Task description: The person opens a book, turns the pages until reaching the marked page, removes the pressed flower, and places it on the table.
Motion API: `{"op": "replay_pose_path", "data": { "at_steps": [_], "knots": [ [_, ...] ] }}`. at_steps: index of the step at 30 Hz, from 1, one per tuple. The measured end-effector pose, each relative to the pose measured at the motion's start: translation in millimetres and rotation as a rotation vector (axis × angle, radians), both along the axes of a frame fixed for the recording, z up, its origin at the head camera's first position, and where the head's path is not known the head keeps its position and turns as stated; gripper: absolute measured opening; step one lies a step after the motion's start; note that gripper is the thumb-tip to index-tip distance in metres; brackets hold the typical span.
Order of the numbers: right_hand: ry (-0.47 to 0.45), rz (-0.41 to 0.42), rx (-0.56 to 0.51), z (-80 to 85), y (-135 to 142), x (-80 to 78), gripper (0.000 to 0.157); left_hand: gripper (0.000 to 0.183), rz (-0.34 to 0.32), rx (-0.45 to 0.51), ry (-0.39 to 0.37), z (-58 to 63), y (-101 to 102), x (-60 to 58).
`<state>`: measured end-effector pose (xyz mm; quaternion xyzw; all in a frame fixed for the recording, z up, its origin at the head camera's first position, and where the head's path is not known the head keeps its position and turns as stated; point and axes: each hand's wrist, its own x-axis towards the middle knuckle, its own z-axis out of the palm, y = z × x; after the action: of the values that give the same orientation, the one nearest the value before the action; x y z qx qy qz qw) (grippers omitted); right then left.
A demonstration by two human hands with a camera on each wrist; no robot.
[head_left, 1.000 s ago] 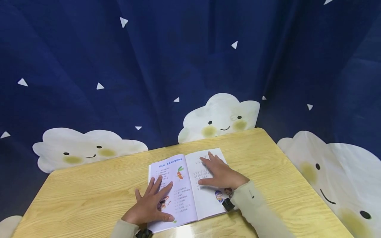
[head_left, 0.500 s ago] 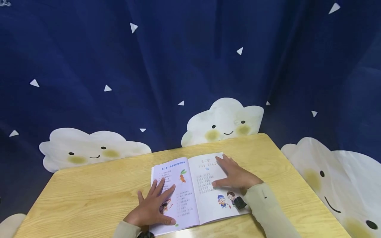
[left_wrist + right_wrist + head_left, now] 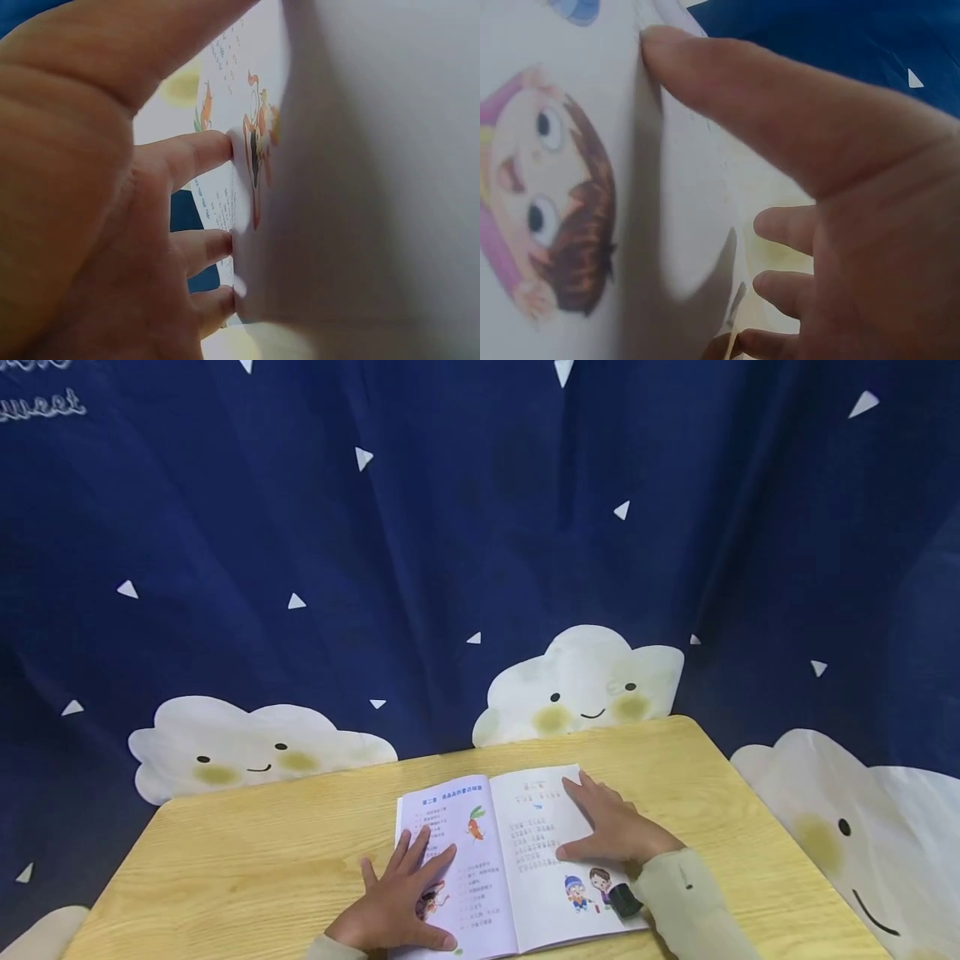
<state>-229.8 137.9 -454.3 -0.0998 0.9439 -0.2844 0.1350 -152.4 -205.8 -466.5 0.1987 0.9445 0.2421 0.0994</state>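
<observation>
An open book [image 3: 543,902] with printed text and coloured cartoons lies on the wooden table. On its left page, my left hand [image 3: 397,897] rests with fingers spread and thumb out to the right. In the left wrist view the fingertips [image 3: 217,144] touch the page beside a cartoon figure. My right hand [image 3: 618,828] is over the right page's outer edge. Its thumb [image 3: 697,64] presses on the paper, while the other fingers reach out at or past the edge. A child cartoon [image 3: 562,195] shows below this hand. Part of the left page's text is hidden under the left hand.
The light wooden table [image 3: 247,860] extends to both sides of the book. Behind it hangs a dark blue curtain [image 3: 450,543] with white triangles and smiling clouds [image 3: 585,685]. A black wrist strap piece [image 3: 624,900] sits at the right cuff.
My right hand has slid rightward from the middle of the right page to its outer edge, uncovering text and cartoons. The left hand keeps its place on the page. The head view has tilted up.
</observation>
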Motion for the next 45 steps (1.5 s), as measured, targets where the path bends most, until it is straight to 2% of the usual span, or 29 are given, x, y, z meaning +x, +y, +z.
{"op": "replay_pose_path", "data": {
  "at_steps": [10, 16, 25, 35, 45],
  "knots": [
    [0.043, 0.004, 0.030, 1.9, 0.5, -4.0, 0.106, 0.109, 0.001, 0.008, -0.011, 6.3, 3.7, -5.1],
    [0.033, 0.025, 0.034, -1.3, -1.6, -0.8, 0.109, 0.109, 0.005, 0.007, -0.028, 2.8, 2.3, 0.0],
    [0.044, 0.009, 0.031, 1.7, -1.6, -1.0, 0.111, 0.109, -0.001, 0.001, -0.011, 4.1, 3.5, -3.3],
    [0.023, -0.006, 0.048, -0.6, -7.5, 0.1, 0.113, 0.109, 0.009, 0.020, -0.029, 2.2, 2.7, 0.2],
    [0.013, -0.004, 0.019, 1.7, -8.1, 2.5, 0.114, 0.110, 0.012, -0.012, -0.014, 0.8, 1.1, 0.0]
  ]
}}
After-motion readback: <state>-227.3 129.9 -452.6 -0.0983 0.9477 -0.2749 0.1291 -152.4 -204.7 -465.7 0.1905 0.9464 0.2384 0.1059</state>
